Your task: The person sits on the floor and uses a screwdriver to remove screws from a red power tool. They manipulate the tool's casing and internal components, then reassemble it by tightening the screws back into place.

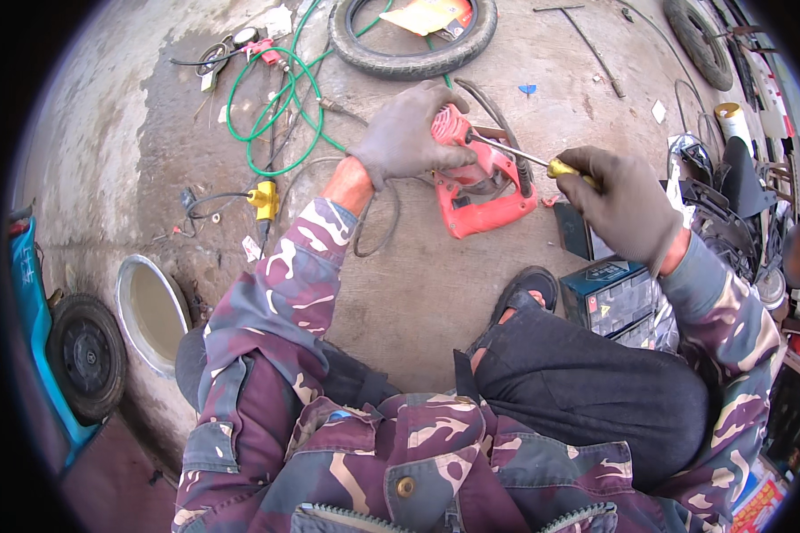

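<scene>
Right now we grip the red power tool (489,214) with our left hand (411,133) and hold a yellow-handled screwdriver (556,168) in our right hand (628,201), its shaft (520,155) pointing at the tool between them; beyond our left hand lies a tyre (415,67).

The scene is lit by bright, diffuse light whose source cannot be seen; the concrete floor (418,306) is washed pale toward the upper left, and shadows are kept soft and faint. The red power tool (493,213) is rendered fairly crisply near the centre, while toward the softer, bluish-fringed rim the turquoise panel (30,298) is bowed by fisheye distortion and the corners are swallowed by black.
</scene>
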A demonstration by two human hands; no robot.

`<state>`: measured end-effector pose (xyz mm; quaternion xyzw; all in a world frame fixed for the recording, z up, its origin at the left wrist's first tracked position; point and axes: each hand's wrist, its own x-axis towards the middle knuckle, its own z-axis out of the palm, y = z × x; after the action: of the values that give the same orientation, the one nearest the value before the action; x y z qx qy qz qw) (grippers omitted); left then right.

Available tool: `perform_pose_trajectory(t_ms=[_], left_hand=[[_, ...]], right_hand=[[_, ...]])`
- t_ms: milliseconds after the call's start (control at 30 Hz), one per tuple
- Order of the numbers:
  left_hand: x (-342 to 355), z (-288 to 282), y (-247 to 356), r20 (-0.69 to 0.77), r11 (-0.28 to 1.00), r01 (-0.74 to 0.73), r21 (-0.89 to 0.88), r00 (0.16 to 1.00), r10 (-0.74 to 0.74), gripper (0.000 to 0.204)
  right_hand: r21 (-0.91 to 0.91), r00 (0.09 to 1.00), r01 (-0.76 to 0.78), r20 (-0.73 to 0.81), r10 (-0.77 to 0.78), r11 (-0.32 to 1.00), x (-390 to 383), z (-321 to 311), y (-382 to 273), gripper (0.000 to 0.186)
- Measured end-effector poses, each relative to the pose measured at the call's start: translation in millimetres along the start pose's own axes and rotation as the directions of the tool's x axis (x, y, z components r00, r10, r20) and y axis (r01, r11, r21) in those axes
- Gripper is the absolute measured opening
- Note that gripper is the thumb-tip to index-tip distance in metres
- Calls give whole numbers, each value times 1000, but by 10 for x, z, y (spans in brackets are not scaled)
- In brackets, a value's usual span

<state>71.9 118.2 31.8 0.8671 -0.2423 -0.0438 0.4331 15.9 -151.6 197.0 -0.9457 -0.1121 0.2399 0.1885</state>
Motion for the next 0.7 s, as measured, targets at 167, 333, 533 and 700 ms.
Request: perform_pose_trajectory(t_ms=[167, 333, 533, 700], left_hand=[[-4, -8, 19, -31, 1000, 24, -9, 999, -24, 71], [-21, 0, -31, -27, 994, 85, -72, 996, -87, 72], [-20, -14, -27, -14, 997, 68, -27, 998, -69, 72], [-19, -23, -3, -6, 998, 42, -49, 999, -42, 70]], right_hand=[[359, 926, -361, 247, 286, 860, 160, -170, -20, 32], [326, 967, -250, 139, 215, 912, 144, -121, -24, 31], [-92, 968, 196, -143, -208, 976, 79, -31, -28, 26], [-175, 976, 164, -111, -185, 971, 50, 3, -36, 24]])
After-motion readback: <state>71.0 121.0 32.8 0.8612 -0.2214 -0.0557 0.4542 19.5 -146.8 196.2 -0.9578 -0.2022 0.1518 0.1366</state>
